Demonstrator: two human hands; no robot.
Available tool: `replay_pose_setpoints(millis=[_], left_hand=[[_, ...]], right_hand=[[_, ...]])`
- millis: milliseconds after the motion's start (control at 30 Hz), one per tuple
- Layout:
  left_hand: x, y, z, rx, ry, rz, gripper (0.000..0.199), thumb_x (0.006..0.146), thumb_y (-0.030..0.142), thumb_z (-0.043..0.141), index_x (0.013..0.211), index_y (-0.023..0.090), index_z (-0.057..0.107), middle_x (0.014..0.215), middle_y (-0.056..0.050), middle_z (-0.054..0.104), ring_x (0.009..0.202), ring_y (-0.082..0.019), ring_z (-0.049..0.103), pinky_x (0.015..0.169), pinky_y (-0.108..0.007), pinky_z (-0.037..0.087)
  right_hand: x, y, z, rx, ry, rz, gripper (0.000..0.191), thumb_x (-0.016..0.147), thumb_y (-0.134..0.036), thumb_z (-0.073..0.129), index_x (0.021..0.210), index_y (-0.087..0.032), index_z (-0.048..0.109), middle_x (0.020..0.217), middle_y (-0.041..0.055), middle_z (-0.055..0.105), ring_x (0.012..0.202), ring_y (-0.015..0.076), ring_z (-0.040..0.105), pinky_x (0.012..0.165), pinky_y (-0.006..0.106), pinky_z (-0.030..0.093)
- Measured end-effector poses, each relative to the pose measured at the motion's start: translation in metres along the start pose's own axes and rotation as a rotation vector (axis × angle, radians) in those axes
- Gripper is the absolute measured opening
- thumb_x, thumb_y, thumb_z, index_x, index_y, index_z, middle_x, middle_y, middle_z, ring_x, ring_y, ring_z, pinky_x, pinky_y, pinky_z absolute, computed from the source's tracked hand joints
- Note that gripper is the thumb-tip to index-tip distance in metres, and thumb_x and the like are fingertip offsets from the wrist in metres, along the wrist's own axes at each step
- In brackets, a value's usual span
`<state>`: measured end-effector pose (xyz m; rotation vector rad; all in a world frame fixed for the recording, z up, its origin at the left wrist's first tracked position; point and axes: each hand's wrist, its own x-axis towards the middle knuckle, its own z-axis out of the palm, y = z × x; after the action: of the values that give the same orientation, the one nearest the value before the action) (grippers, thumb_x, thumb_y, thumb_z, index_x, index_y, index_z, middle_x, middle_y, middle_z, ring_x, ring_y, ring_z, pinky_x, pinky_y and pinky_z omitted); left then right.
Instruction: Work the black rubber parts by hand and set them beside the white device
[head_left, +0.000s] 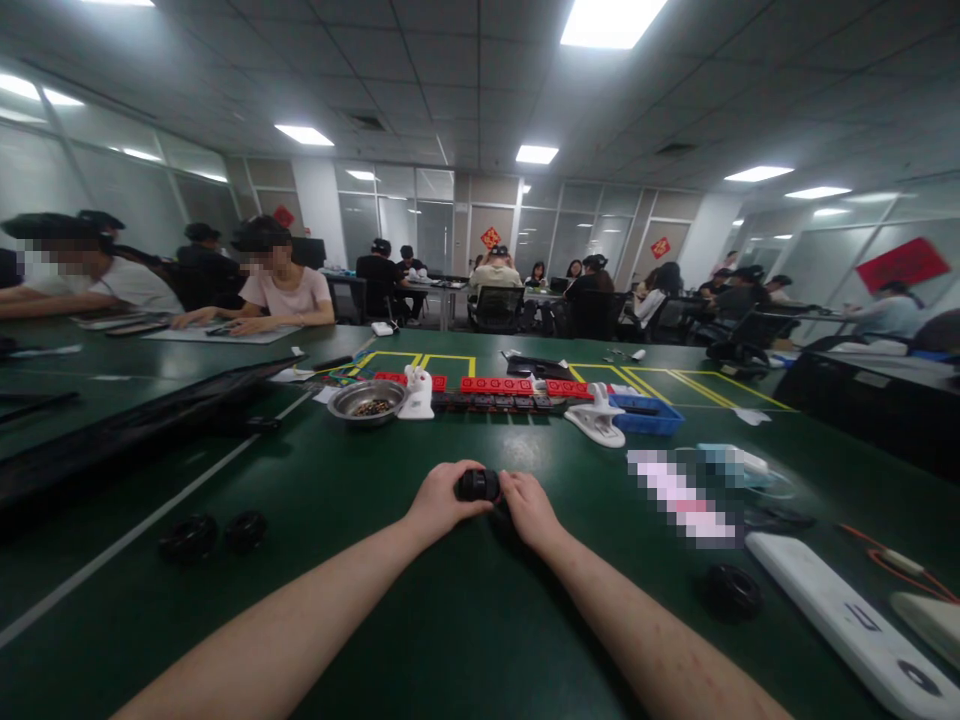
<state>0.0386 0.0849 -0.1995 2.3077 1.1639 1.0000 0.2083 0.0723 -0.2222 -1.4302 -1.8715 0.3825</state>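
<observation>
Over the green table (360, 610), my left hand (439, 505) is closed round a small black part that looks like a toy wheel (478, 486). From the other side, my right hand (531, 510) pinches at its right edge with bent fingers. The finer shape of the part is hidden by my fingers. Two similar black wheels, one (187, 538) beside another (246, 530), lie left of my left forearm. A further black wheel (731, 592) rests right of my right forearm.
Ahead stand a metal bowl (367, 403) of small parts, white clamp stands (598, 418), red blocks (495, 385) and a blue tray (649, 415). A long black panel (150, 425) lies left, a white device (847, 620) right. Co-workers sit beyond.
</observation>
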Motion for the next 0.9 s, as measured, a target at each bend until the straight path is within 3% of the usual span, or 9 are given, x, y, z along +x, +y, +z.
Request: replay_pose_setpoints(millis=[133,233,333,433,633,733,833,900], left_hand=[[-0.001,0.001,0.0,-0.028,-0.035,0.01,0.045,0.057,0.04,0.067,0.097,0.024,0.054,0.094,-0.001,0.059,0.088,-0.019,0.052,0.079,-0.031,0.038],[0.001,-0.003,0.0,-0.11,-0.057,-0.084,0.043,0.057,0.04,0.067,0.095,0.023,0.055,0.091,-0.001,0.06,0.085,-0.019,0.054,0.076,-0.029,0.04],[0.004,-0.01,0.002,-0.198,-0.066,-0.192,0.036,0.062,0.04,0.062,0.091,0.018,0.057,0.086,-0.003,0.062,0.082,-0.019,0.056,0.072,-0.028,0.041],[0.006,-0.014,0.003,-0.283,-0.077,-0.223,0.036,0.065,0.042,0.059,0.088,0.014,0.058,0.082,-0.005,0.062,0.079,-0.019,0.056,0.07,-0.027,0.042],[0.005,-0.008,0.002,-0.268,-0.043,-0.202,0.036,0.063,0.042,0.061,0.088,0.018,0.058,0.083,-0.002,0.062,0.079,-0.018,0.056,0.07,-0.027,0.042],[0.003,-0.005,0.002,-0.194,-0.027,-0.195,0.037,0.061,0.042,0.063,0.09,0.02,0.057,0.084,-0.001,0.062,0.079,-0.018,0.056,0.071,-0.028,0.042],[0.001,-0.002,0.002,-0.133,-0.047,-0.146,0.041,0.058,0.042,0.065,0.092,0.022,0.056,0.087,-0.001,0.061,0.082,-0.018,0.055,0.073,-0.029,0.042],[0.0,0.0,0.001,-0.12,-0.084,-0.091,0.043,0.057,0.043,0.066,0.093,0.023,0.056,0.089,0.0,0.061,0.083,-0.018,0.055,0.075,-0.029,0.041]], right_hand=[[0.0,-0.001,-0.001,0.044,-0.053,-0.052,0.048,0.088,-0.038,0.025,0.06,-0.015,0.055,0.069,0.0041,0.05,0.072,0.0153,0.046,0.066,0.027,0.034],[-0.001,-0.004,-0.002,0.116,-0.059,-0.106,0.035,0.085,-0.034,0.035,0.065,-0.014,0.055,0.076,0.004,0.049,0.073,0.0142,0.047,0.067,0.026,0.037],[-0.003,-0.01,-0.004,0.13,-0.017,-0.155,0.015,0.075,-0.027,0.054,0.083,-0.015,0.055,0.088,0.0045,0.048,0.083,0.0154,0.047,0.074,0.027,0.039],[-0.007,-0.017,-0.007,0.087,0.018,-0.187,0.032,0.068,-0.022,0.06,0.099,-0.018,0.051,0.097,0.0049,0.046,0.093,0.0173,0.045,0.082,0.031,0.037],[-0.008,-0.019,-0.009,0.059,0.054,-0.199,0.035,0.077,-0.035,0.051,0.108,-0.018,0.047,0.101,0.0068,0.048,0.093,0.0181,0.045,0.082,0.031,0.037],[-0.006,-0.013,-0.007,-0.002,0.08,-0.118,0.029,0.085,-0.037,0.036,0.094,-0.016,0.054,0.091,0.0062,0.052,0.086,0.0168,0.047,0.077,0.029,0.037],[-0.003,-0.006,-0.004,-0.077,0.027,-0.022,0.043,0.088,-0.039,0.026,0.07,-0.015,0.057,0.074,0.0049,0.053,0.073,0.0154,0.047,0.068,0.027,0.035],[-0.001,-0.003,-0.002,-0.077,-0.002,-0.009,0.047,0.088,-0.04,0.024,0.064,-0.015,0.056,0.068,0.0043,0.053,0.069,0.0148,0.046,0.065,0.026,0.034]])
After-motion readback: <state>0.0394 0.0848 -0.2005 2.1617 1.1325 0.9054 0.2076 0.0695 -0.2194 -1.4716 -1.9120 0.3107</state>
